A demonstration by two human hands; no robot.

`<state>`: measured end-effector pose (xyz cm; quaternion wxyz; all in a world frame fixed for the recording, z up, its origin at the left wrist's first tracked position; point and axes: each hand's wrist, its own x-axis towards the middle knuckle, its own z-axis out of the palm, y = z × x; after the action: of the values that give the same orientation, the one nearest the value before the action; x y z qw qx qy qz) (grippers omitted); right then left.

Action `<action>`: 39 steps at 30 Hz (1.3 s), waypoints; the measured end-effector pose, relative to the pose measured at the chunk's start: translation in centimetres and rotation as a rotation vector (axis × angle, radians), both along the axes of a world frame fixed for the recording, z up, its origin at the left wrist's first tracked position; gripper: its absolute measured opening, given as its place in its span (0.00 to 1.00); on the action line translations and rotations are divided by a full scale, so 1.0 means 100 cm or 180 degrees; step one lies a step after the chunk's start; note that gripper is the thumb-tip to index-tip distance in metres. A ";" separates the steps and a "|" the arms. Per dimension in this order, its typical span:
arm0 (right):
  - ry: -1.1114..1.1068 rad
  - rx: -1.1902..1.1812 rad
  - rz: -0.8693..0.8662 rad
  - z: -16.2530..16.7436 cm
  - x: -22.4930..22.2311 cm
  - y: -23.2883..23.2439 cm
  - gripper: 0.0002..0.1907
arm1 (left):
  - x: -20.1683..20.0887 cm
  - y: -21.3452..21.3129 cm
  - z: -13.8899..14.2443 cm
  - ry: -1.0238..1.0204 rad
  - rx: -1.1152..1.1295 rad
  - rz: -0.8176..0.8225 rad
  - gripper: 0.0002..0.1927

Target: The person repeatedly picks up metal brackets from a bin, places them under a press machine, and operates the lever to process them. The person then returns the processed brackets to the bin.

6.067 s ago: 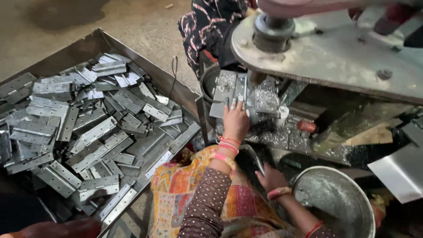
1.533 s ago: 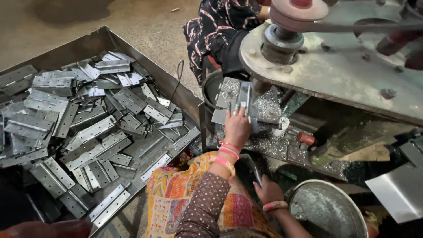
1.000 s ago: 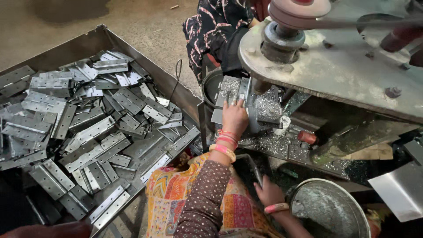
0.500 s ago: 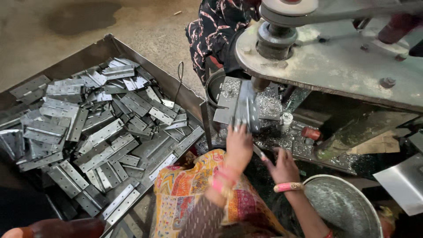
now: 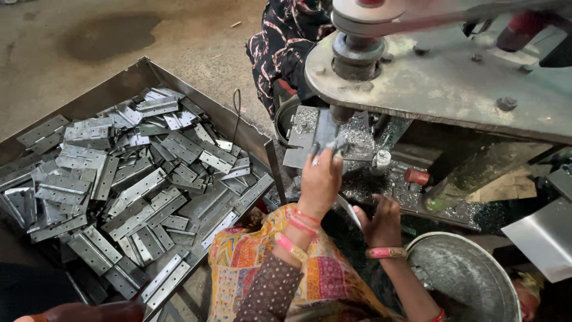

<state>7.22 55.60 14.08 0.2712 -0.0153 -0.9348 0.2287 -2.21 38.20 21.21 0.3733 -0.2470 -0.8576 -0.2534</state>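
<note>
The left hand (image 5: pixel 320 182) reached up with its fingers pinched on a small metal hinge plate (image 5: pixel 326 132) standing under the press (image 5: pixel 417 83). The right hand (image 5: pixel 381 219) rested lower, fingers apparently loosely spread, near a round metal bowl (image 5: pixel 471 274). A tray (image 5: pixel 119 83) of hinges lay at left.

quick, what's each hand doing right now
left hand: closed on a metal hinge piece at the press.
right hand: open, holding nothing, resting by the machine bed.

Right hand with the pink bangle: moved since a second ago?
Yes. The right hand with the pink bangle has risen from beside the round metal basin toward the grey press bed, fingers spread.
</note>
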 end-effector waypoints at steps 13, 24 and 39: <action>-0.0184 -0.0071 0.0063 -0.010 0.001 0.001 0.33 | -0.005 -0.011 -0.041 -0.0417 -0.0853 0.1142 0.18; -0.1486 -0.0071 0.0317 -0.058 0.017 0.004 0.37 | -0.038 0.001 -0.043 -0.1038 -0.0677 0.0815 0.15; -0.2777 0.0794 0.0724 -0.113 -0.044 0.050 0.39 | -0.048 -0.001 -0.058 -0.1045 -0.0784 0.0625 0.13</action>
<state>2.86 60.55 2.79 -0.1743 0.0252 -0.9776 0.1151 -7.00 38.10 15.45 0.2186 -0.1615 -0.9512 -0.1460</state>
